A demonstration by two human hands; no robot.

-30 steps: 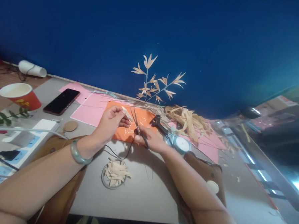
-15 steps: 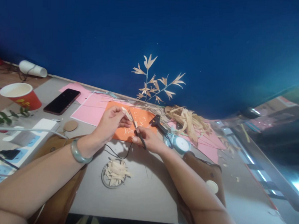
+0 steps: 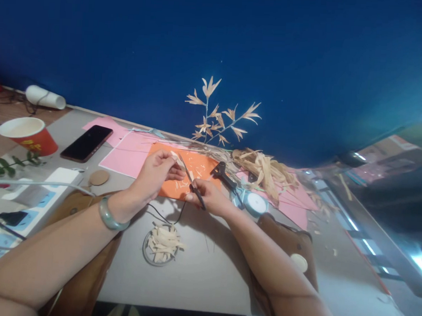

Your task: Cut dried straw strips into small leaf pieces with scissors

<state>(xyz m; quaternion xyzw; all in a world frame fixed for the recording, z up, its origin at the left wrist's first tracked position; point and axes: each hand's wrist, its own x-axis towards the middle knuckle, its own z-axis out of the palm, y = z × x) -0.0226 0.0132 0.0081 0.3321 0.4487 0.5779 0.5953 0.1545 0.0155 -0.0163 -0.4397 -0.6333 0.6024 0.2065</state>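
Between its thumb and fingers, my left hand (image 3: 162,169) pinches a small pale piece of dried husk (image 3: 177,159). My right hand (image 3: 209,197) grips a pair of dark scissors (image 3: 198,195), the blades pointing up and left beside the husk piece. Whether the blades touch it I cannot tell. Both hands are above an orange sheet (image 3: 210,173) strewn with thin pale scraps. Nearer to me, a round dish (image 3: 145,254) holds many cut husk strips (image 3: 163,242). Farther back stands a branch with husk flowers (image 3: 213,118) against the blue wall.
Right of the sheet lie a black tool (image 3: 226,176), a blue ribbon roll (image 3: 256,204) and a heap of dried husks (image 3: 263,168). On the left are a phone (image 3: 87,143), a red paper cup (image 3: 30,136), a power strip (image 3: 27,214) and a cork disc (image 3: 99,177).
The hands and scissors stay almost in place, with the blade angle shifted very slightly. The whole view has drifted a few pixels.
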